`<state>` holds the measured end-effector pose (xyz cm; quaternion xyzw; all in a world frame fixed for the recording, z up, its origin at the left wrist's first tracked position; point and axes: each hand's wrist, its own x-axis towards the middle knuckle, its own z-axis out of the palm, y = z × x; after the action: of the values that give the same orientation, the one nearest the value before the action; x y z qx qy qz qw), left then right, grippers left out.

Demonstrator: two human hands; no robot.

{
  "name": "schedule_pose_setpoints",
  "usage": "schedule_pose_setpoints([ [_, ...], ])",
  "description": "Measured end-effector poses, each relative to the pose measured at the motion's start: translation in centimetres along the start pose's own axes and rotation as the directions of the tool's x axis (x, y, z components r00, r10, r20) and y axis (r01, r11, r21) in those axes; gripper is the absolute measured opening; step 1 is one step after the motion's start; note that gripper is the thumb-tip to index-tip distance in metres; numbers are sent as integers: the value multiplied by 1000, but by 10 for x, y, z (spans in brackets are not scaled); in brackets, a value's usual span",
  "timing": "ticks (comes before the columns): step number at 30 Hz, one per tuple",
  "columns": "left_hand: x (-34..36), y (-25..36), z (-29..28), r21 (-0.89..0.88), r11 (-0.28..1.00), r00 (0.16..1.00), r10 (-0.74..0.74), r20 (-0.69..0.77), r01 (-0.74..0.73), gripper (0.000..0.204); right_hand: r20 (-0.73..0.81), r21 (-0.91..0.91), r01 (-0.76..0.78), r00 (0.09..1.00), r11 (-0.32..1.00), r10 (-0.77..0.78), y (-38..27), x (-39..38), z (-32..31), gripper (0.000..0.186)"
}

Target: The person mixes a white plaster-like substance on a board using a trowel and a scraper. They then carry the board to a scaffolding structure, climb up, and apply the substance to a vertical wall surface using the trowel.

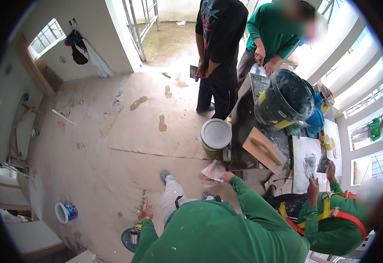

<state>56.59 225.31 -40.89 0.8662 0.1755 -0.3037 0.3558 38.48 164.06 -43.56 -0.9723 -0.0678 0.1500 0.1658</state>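
Observation:
My right hand (pixel 226 176) grips a crumpled, pale paper or cloth with pink markings (pixel 212 171), just below the near corner of a dark worktable (pixel 242 164). My left hand (pixel 147 212) hangs low with its fingers apart and nothing visible in them. Just below it on the floor is a dark round container (pixel 128 241) with a metal cup (pixel 134 236). A lidded pail (pixel 216 134) stands left of the table, which bears an orange float (pixel 264 150), a large dark bucket (pixel 283 98), blue containers (pixel 315 120) and white boards (pixel 303 147).
Two people (pixel 220 44) (pixel 266 30) stand beyond the table, one holding a flat tool. A harnessed co-worker (pixel 331 215) works at the right over a board. A small white-and-blue bucket (pixel 66 212) stands on the floor (pixel 90 158) at left. Metal scaffolding (pixel 143 35) rises in the doorway.

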Motion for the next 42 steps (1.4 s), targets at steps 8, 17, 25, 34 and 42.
schedule_pose_setpoints([
  [8,126,96,-111,318,946,819,-229,527,60,66,764,365,-930,327,45,557,-125,61,-52,32],
  [17,278,333,-153,674,647,879,-11,476,-357,63,620,549,-766,641,334,452,-62,234,-59,42],
  [25,465,526,-149,308,883,879,201,433,-353,55,572,677,-707,681,205,457,36,487,-201,40],
  [34,622,653,-198,499,842,913,-20,407,-204,51,379,910,-396,678,-121,630,145,687,-368,27],
  [42,778,851,-151,568,803,823,-192,535,-182,48,758,541,-640,90,-545,646,195,715,-338,26],
])
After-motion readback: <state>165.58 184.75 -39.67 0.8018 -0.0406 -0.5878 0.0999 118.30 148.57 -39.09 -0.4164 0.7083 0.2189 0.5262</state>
